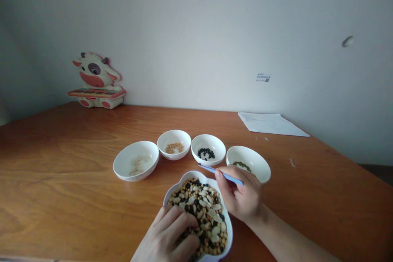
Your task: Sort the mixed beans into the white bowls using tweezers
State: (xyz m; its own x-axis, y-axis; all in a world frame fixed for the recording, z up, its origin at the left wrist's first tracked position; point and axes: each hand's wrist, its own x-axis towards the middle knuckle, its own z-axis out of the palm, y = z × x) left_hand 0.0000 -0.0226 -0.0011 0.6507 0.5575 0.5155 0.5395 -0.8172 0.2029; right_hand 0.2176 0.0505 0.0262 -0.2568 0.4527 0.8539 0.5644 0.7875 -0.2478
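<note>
My right hand (241,194) is closed around slim blue tweezers (229,177), whose tip points left at the front of the bowl of black beans (206,154). A small dark spot shows at that tip; whether it is a bean I cannot tell. Below lies a white scalloped box (229,229) full of mixed peanuts (204,203), black beans and yellow beans. Over its left side lies my left hand (167,233), with curled fingers among the beans. What those fingertips hold, if anything, is hidden.
Behind the box, white bowls stand in an arc: one with pale pieces (121,170), one with yellow beans (162,147), one with black beans (196,147), one with green beans (262,166). A cow toy keyboard (98,84) and white papers (270,123) are near the wall.
</note>
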